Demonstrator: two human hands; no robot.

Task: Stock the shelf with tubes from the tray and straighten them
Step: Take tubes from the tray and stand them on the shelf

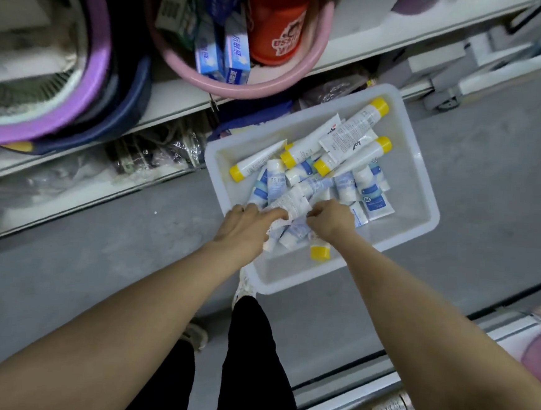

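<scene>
Both hands, left hand (246, 224) and right hand (329, 218), pinch one white plastic tube (295, 197); it points toward one o'clock in the white plastic tray (418, 197).

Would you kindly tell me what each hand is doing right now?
Left hand: fingers curled round a white tube in the tray.
Right hand: fingers curled, gripping tubes in the tray.
</scene>
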